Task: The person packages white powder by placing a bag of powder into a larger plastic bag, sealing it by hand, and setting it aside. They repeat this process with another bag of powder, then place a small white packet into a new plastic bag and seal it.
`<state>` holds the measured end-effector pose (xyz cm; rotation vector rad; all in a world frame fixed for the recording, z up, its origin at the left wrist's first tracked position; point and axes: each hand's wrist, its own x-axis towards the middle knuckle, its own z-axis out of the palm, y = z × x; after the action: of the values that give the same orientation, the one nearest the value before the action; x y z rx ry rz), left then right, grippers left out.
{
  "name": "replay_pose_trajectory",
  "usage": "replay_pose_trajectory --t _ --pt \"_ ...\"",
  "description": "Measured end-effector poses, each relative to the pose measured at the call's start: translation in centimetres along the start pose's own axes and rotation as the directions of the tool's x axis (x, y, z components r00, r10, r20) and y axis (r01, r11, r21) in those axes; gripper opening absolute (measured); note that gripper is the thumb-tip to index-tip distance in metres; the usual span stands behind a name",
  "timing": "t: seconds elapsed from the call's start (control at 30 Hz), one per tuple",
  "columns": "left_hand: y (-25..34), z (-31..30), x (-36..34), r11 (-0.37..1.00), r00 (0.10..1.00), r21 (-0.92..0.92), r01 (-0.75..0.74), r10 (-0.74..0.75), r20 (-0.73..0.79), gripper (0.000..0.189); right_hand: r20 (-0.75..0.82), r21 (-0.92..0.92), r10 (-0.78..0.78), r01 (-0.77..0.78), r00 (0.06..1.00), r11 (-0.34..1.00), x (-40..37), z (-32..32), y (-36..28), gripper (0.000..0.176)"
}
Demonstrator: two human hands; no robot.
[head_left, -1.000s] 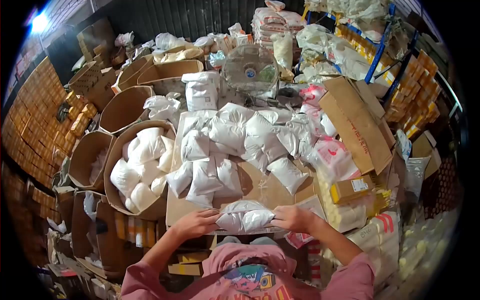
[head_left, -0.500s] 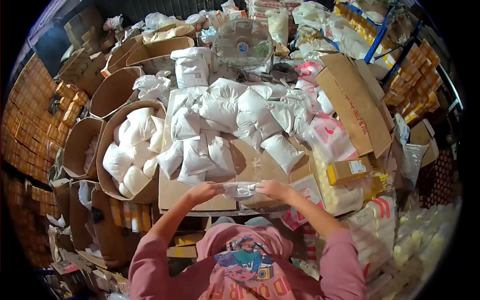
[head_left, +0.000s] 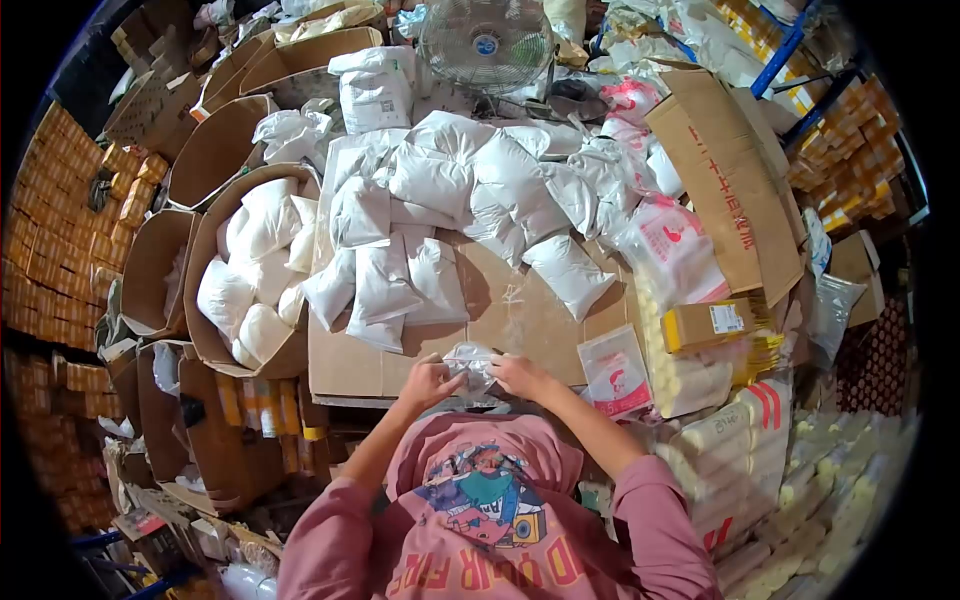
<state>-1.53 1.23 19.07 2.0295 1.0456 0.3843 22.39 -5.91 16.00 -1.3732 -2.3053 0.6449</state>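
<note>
At the near edge of the cardboard-covered table (head_left: 540,345), my left hand (head_left: 433,381) and my right hand (head_left: 522,377) grip a crumpled whitish plastic bag (head_left: 469,362) from either side. Both hands have their fingers closed on its edge, and the bag's lower part is partly hidden. Just beyond lie several filled white bags, among them one at the left (head_left: 386,280) and a separate one at the right (head_left: 570,275). A flat bag with a pink print (head_left: 615,372) rests to the right of my right hand.
A carton of filled white bags (head_left: 205,345) stands left of the table. An electric fan (head_left: 485,45) and an upright white sack (head_left: 375,95) are at the back. On the right are a large cardboard piece (head_left: 730,190) and a small brown box (head_left: 708,322).
My hands have drawn slightly closer together, and the bag between them looks more bunched than the stretched strip before. The view has tilted down, and the pink-printed bag shows more fully.
</note>
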Motion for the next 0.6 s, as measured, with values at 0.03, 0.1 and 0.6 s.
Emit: replay_pose_trajectory --t 0.03,0.1,0.6 --pt "-0.5 0.6 -0.1 1.0 1.0 0.017 -0.002 0.003 -0.024 0.028 -0.008 -0.018 -0.017 0.016 1.0 1.0 0.1 0.0 0.0 0.01" --pt "-1.3 1.8 -0.2 0.999 0.997 0.051 -0.008 0.012 -0.072 0.029 0.075 -0.077 -0.036 0.041 0.997 0.996 -0.3 -0.4 -0.8 0.011" --pt "0.7 2.2 1.4 0.981 0.964 0.119 0.156 -0.125 -0.237 0.018 -0.008 -0.016 0.719 -0.719 0.695 0.695 3.3 1.0 -5.6 0.04"
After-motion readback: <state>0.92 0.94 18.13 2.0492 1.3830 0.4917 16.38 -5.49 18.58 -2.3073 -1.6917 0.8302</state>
